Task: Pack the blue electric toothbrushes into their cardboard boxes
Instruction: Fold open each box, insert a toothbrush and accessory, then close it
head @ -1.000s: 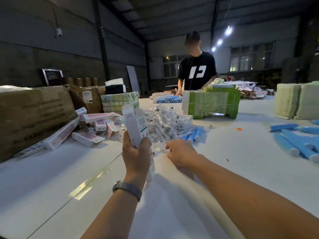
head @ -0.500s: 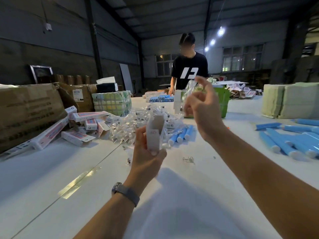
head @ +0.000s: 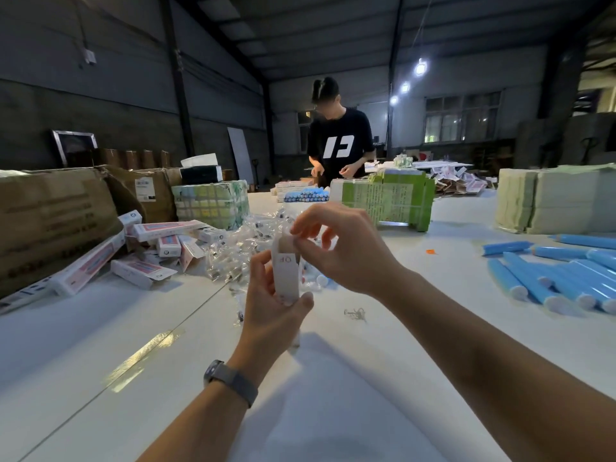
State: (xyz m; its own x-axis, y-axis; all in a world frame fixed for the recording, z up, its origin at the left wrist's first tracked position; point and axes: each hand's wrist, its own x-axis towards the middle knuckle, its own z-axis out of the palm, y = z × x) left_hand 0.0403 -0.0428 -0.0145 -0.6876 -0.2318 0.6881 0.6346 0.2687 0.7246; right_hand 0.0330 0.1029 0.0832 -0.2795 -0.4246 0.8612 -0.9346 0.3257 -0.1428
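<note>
Right hand (head: 346, 251) fingers (head: 301, 228) pinch at the open top flap of the cardboard box (head: 285, 268), which the left hand (head: 270, 295) grips upright by its lower half. Blue electric toothbrushes (head: 560, 271) lie far right on the desk (head: 416, 328), nearer the right hand.

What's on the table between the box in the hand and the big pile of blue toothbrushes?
In the head view, mostly bare white table lies between the small box and the blue toothbrushes. The right hand reaches across it, near a small wire twist.
</note>
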